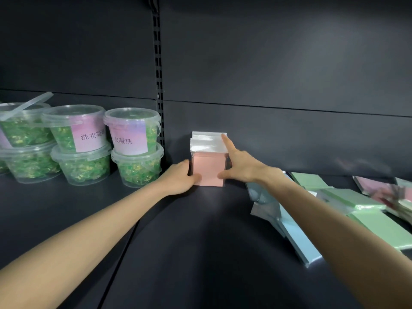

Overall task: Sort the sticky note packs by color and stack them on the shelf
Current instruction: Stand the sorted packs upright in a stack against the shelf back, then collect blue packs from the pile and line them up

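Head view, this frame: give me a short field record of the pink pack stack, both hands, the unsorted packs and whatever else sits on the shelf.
pink sticky note stack: on the dark shelf, clear flaps toward the back panel
left-hand grip: holds the stack's left edge, thumb on the front
right-hand grip: touches the right edge, index finger straight along it to the flap
unsorted packs: blue packs, green packs and loose pink packs lying at right
laundry bead tubs: stacked two high at left

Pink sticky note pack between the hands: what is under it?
Under the pink pack, more packs show only their clear wrapper flaps. Their colours and the shelf beneath them are covered.
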`<action>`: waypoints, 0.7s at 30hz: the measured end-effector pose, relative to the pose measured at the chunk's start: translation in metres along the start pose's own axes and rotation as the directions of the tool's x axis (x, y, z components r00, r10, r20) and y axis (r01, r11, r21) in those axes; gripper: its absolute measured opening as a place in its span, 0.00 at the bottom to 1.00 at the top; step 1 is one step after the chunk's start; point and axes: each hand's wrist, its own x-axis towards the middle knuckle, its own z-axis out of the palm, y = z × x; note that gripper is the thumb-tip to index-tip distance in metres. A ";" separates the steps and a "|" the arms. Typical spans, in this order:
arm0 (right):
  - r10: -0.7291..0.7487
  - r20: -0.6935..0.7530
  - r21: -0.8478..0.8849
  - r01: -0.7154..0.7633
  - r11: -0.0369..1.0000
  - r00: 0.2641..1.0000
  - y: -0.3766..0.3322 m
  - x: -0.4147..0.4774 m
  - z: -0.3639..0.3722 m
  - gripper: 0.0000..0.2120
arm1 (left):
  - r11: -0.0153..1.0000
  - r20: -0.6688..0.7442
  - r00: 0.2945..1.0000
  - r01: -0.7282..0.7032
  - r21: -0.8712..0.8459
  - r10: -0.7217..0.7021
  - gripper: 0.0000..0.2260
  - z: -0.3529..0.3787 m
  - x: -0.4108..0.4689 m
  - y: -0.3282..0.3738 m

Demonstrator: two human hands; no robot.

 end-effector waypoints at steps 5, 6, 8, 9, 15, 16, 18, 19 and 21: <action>-0.014 -0.128 -0.022 0.011 1.000 0.992 0.008 -0.014 -0.013 0.46 | 0.963 -0.168 0.985 0.005 0.271 0.043 0.16 -0.012 -0.030 0.016; -0.013 -0.152 -0.039 0.007 0.999 0.988 0.010 -0.017 -0.017 0.45 | 0.952 -0.207 0.975 -0.015 0.305 0.081 0.14 -0.013 -0.036 0.021; -0.017 -0.185 -0.095 -0.001 0.995 0.983 0.017 -0.025 -0.027 0.39 | 0.954 -0.252 0.955 -0.076 0.290 0.153 0.11 -0.015 -0.045 0.032; -0.014 -0.193 -0.115 -0.008 0.993 0.981 0.021 -0.030 -0.032 0.36 | 0.960 -0.250 0.952 -0.110 0.257 0.176 0.10 -0.014 -0.047 0.037; 0.068 -0.204 -0.089 -0.088 0.992 0.977 0.063 -0.064 -0.058 0.26 | 0.973 -0.101 0.969 -0.217 0.078 0.224 0.10 0.011 -0.037 0.072; 0.083 -0.199 -0.085 -0.101 0.991 0.976 0.071 -0.069 -0.062 0.25 | 0.973 -0.086 0.970 -0.223 0.057 0.227 0.11 0.017 -0.033 0.078; 0.101 -0.180 -0.080 -0.116 0.990 0.979 0.087 -0.076 -0.068 0.24 | 0.974 -0.077 0.971 -0.225 0.017 0.226 0.12 0.029 -0.026 0.091; 0.106 -0.169 -0.066 -0.119 0.991 0.980 0.094 -0.078 -0.070 0.23 | 0.975 -0.075 0.972 -0.222 -0.003 0.221 0.12 0.035 -0.022 0.097; 0.108 -0.147 -0.028 -0.113 0.993 0.983 0.107 -0.081 -0.074 0.21 | 0.981 -0.065 0.980 -0.192 -0.034 0.189 0.14 0.045 -0.014 0.111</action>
